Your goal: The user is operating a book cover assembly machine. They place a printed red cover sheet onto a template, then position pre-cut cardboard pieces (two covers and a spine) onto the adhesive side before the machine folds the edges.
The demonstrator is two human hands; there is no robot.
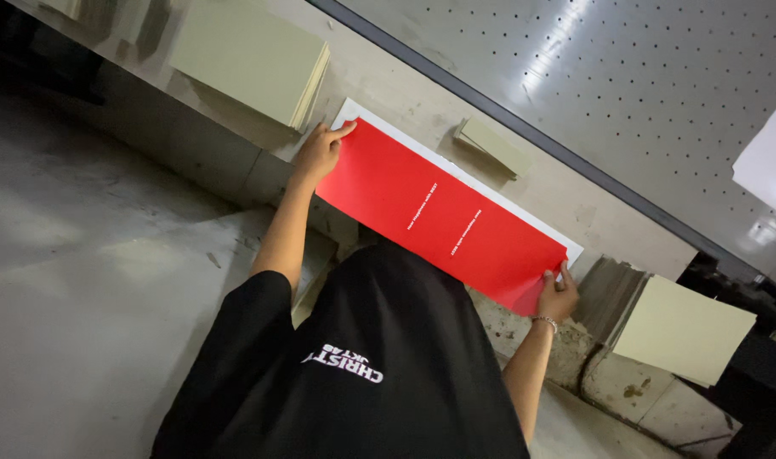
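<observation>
Head view, looking down past a black shirt onto the surface [405, 93]. Holding a red sheet [439, 217] flat over the white sheet [351, 108], red nearly covering white, just a thin white strip and one corner peeking out along the far side.

Left hand [320, 153]: gripping the red sheet at the end by that exposed white corner, thumb on top, fingers tucked underneath. Right hand [558, 296]: pinching the opposite end, fingers curled round the edge, bracelet [545, 321] on the wrist. Both closed on the paper, neither empty.

Around the white sheet: big stack of pale cards [252, 55] just beyond the left-hand end, small pale stack [492, 146] just past the far long edge, another pale card [681, 327] well off the right-hand end, perforated panel [660, 76] further back.

Tips for squaring it up, going by the look of it:
- Keep light tension between both hands so the red doesn't sag or buckle in the middle.
- Pick one reference: the exposed white corner. Match there first, then swing the other end in.
- Lower the far long edge first, then roll the rest down instead of dropping flat.
- Grip only at the very margins, no creasing.
- Watch the small pale stack, close enough to snag the far edge.
</observation>
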